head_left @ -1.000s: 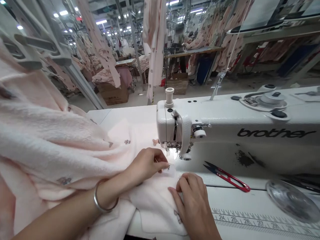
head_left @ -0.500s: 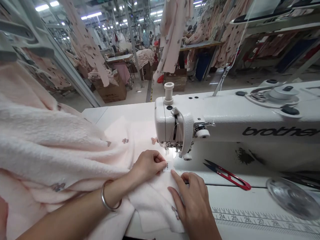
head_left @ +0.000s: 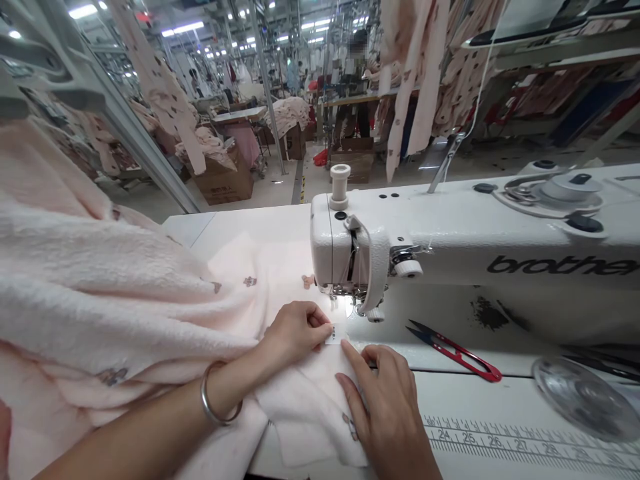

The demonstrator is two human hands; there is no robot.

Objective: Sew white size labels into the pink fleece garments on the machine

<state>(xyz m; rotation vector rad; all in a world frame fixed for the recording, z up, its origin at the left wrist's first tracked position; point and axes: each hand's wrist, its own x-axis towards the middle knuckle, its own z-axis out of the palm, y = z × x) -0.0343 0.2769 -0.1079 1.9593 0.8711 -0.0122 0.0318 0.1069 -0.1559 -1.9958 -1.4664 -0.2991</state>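
Observation:
Pale pink fleece fabric [head_left: 195, 313] with small printed animal figures covers the left of the table and runs under the needle area of a white sewing machine [head_left: 350, 257]. My left hand [head_left: 295, 328], a metal bangle on its wrist, pinches the edge of a small white label [head_left: 333, 334] with dark print. The label lies on the fabric just in front of the presser foot. On the label's right side, my right hand [head_left: 385, 393] rests on the fabric, thumb and index finger apart, index fingertip close to the label's corner.
Red-handled thread snips [head_left: 457, 352] lie right of my right hand. Beyond them are a clear round plastic dish [head_left: 585, 399] and dark scissors [head_left: 603, 360]. A printed ruler scale [head_left: 520, 443] runs along the front edge. Pink garments [head_left: 417, 80] hang behind the machine; a person [head_left: 356, 73] is farther back.
Both hands, the label and the fabric hold almost the same place. In the background the hanging pink garments have shifted right, and a person behind them now shows.

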